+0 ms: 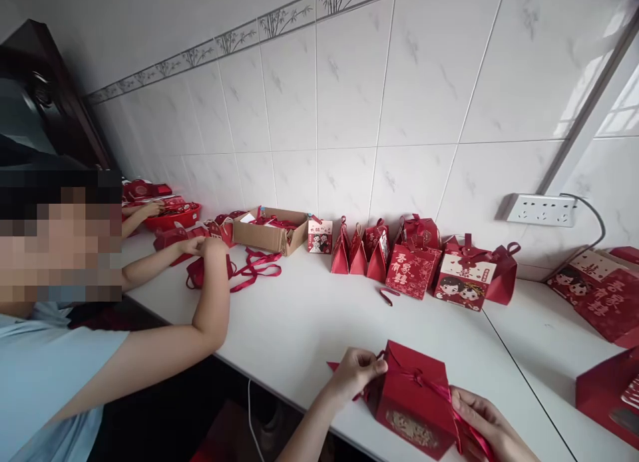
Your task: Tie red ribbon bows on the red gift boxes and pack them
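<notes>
A red gift box [414, 402] with a red ribbon across its top stands at the front edge of the white table [309, 322]. My left hand [355, 372] pinches the ribbon end at the box's left top corner. My right hand [482, 415] rests against the box's right side, fingers closed on the ribbon that trails down there.
A person in a light blue shirt at my left works on a red box [200, 270] with both hands; a third person's hand [150, 210] is farther back. Finished red boxes [414, 265] line the tiled wall beside a cardboard box [269, 230]. A power strip [542, 210] hangs at right.
</notes>
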Motion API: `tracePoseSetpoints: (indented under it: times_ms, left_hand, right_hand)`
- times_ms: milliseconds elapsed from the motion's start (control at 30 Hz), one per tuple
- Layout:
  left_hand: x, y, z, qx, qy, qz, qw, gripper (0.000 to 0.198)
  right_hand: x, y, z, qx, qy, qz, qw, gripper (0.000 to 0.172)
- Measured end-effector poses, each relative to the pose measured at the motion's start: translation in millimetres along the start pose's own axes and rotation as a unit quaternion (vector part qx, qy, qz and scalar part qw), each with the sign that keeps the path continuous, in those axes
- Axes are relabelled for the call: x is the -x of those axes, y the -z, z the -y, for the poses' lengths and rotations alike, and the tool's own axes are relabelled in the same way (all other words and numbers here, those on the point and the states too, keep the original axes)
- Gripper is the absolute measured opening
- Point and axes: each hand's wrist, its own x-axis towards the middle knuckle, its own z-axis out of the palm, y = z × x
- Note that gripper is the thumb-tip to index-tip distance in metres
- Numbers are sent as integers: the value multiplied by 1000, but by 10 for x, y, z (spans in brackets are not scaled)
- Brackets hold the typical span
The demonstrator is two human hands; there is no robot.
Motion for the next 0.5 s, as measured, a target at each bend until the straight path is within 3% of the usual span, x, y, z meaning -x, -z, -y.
tracePoseSetpoints:
  times_ms: [133, 300, 400, 500]
  left_hand:
    - [19, -17, -3, -26, -15, 3, 1000, 68]
    - [36, -83, -12, -66, -34, -14, 997, 62]
    - [195, -114, -15, -72, -87, -113, 987, 47]
    - [609, -164, 52, -73, -143, -206, 965, 38]
  right_hand:
    - [65, -50, 32, -7, 9, -10, 1000, 43]
    - [118, -5, 85, -46, 8, -47, 998, 30]
    - [119, 42, 85, -25, 9, -55, 998, 29]
    - [112, 72, 90, 17, 30, -45, 998, 34]
